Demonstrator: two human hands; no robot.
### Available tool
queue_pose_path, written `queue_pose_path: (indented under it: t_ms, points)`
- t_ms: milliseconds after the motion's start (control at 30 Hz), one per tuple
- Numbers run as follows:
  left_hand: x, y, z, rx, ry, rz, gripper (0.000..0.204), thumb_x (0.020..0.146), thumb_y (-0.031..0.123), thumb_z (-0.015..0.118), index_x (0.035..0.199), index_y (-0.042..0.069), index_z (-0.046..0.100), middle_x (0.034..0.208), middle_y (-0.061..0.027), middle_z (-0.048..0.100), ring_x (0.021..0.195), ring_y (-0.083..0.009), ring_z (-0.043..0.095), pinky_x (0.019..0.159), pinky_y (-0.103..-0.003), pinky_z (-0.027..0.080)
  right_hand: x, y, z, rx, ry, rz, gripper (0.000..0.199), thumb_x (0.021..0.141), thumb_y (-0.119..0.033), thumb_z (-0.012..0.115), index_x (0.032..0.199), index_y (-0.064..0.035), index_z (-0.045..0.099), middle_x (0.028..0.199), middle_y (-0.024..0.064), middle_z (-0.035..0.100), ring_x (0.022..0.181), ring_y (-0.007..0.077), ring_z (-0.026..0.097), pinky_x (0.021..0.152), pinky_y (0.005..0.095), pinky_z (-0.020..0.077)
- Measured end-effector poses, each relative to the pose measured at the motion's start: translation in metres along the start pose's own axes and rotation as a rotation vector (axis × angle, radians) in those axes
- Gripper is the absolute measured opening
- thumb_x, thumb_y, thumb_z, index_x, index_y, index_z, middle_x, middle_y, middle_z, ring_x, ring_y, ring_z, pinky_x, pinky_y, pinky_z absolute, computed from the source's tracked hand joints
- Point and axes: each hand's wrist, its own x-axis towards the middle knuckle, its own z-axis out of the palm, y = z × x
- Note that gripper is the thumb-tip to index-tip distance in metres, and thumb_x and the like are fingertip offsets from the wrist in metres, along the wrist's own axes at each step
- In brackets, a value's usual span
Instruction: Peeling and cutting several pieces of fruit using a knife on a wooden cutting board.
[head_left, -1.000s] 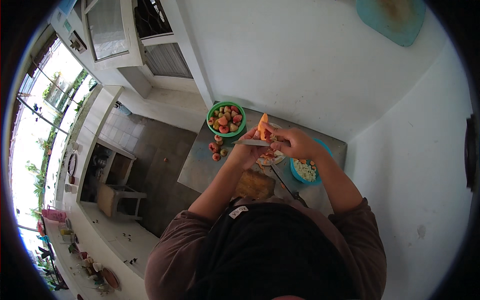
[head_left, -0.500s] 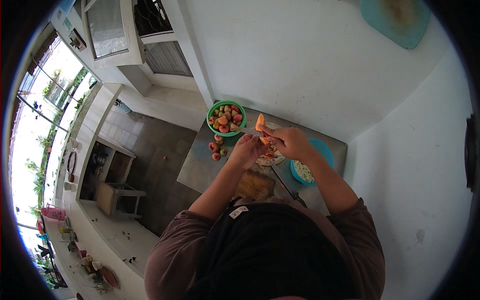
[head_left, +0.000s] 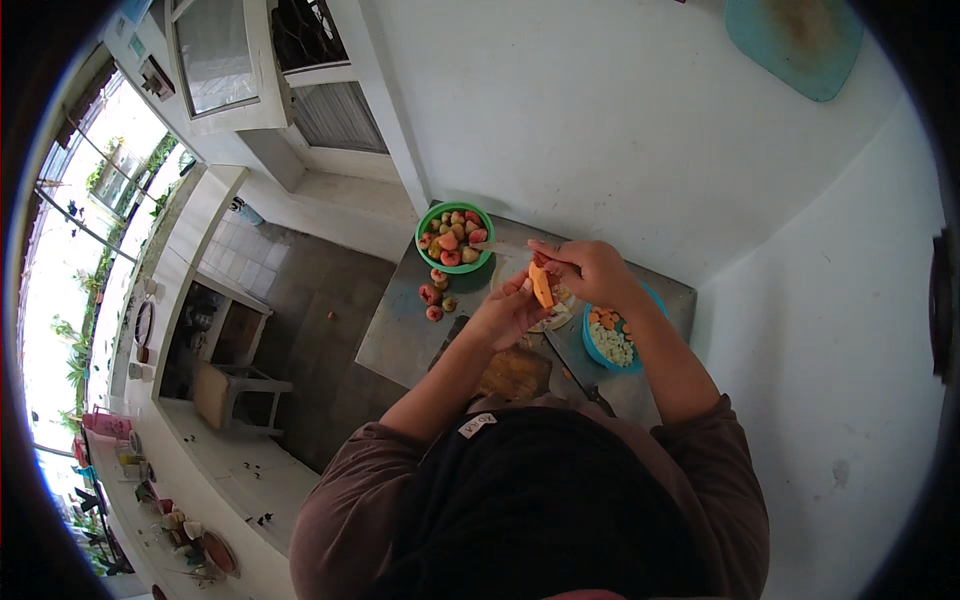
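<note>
A piece of carrot (head_left: 541, 286), bright orange, is pinched upright in the fingers of my left hand (head_left: 506, 314). Just above it, my right hand (head_left: 592, 272) is closed round a knife (head_left: 503, 248) whose pale blade points left, toward the green bowl. The knife's handle is hidden inside the fingers. Beneath both hands lies a light plate (head_left: 500, 275) with scraps on it, largely covered by the hands. To the right, partly behind my right forearm, a blue bowl (head_left: 590, 345) holds pale chopped pieces and orange slices.
A green bowl (head_left: 420, 255) of reddish fruit stands at the table's far left, with several loose fruits (head_left: 430, 294) beside it. Near my body lies a worn wooden board (head_left: 515, 373); a dark handle (head_left: 600, 401) shows to its right. White walls (head_left: 600, 120) bound the metal table (head_left: 385, 340).
The carrot has come lower and turned, and now sits in my left fingers. My right hand has risen slightly with the knife. More orange slices show in the blue bowl.
</note>
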Motion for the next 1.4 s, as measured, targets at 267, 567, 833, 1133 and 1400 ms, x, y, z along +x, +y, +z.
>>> queue_pose_path:
  t_ms: [267, 567, 833, 1133, 1400]
  points:
    - [0.009, 0.014, -0.011, 0.023, 0.042, 0.005, 0.038, 0.094, 0.024, 0.041, 0.129, 0.008, 0.037, 0.113, -0.0043, 0.054, 0.090, -0.0128, 0.057, 0.077, -0.027, 0.051, 0.003, 0.013, 0.016, 0.193, 0.132, 0.247, 0.042, 0.082, -0.003, 0.051, 0.121, -0.0193, 0.054, 0.078, 0.0096, 0.058, 0.064, 0.0176, 0.052, 0.062, 0.0268, 0.0438]
    - [0.001, 0.021, -0.022, 0.116, 0.123, 0.046, 0.041, 0.091, 0.019, 0.048, 0.129, 0.010, 0.036, 0.117, -0.0046, 0.052, 0.088, -0.0137, 0.059, 0.077, -0.028, 0.051, 0.002, 0.028, 0.017, -0.003, 0.205, 0.114, 0.043, 0.081, -0.001, 0.051, 0.120, -0.0196, 0.053, 0.077, 0.0100, 0.054, 0.069, 0.0265, 0.056, 0.063, 0.0341, 0.0455]
    - [0.001, 0.021, -0.035, 0.032, 0.152, 0.047, 0.033, 0.089, 0.018, 0.051, 0.121, 0.009, 0.043, 0.110, -0.0041, 0.055, 0.092, -0.0169, 0.059, 0.078, -0.030, 0.053, 0.002, -0.006, 0.020, 0.465, -0.047, 0.286, 0.052, 0.084, -0.021, 0.059, 0.132, -0.0185, 0.040, 0.074, 0.0053, 0.056, 0.064, 0.0136, 0.049, 0.062, 0.0274, 0.0427]
    - [-0.001, 0.010, -0.044, -0.169, -0.061, -0.002, 0.030, 0.088, 0.013, 0.053, 0.116, 0.008, 0.045, 0.105, -0.0036, 0.057, 0.092, -0.0176, 0.060, 0.075, -0.030, 0.055, 0.001, -0.024, 0.005, 0.438, -0.164, 0.184, 0.061, 0.083, -0.021, 0.061, 0.137, -0.0192, 0.031, 0.066, 0.0028, 0.051, 0.059, 0.0098, 0.040, 0.059, 0.0241, 0.0391]
    - [-0.002, 0.007, -0.048, -0.083, -0.097, 0.087, 0.037, 0.087, 0.010, 0.054, 0.122, 0.010, 0.042, 0.105, -0.0033, 0.057, 0.091, -0.0160, 0.060, 0.075, -0.028, 0.055, 0.000, -0.020, 0.023, 0.355, -0.050, 0.039, 0.055, 0.084, -0.010, 0.056, 0.134, -0.0172, 0.035, 0.064, 0.0064, 0.052, 0.058, 0.0101, 0.041, 0.061, 0.0222, 0.0409]
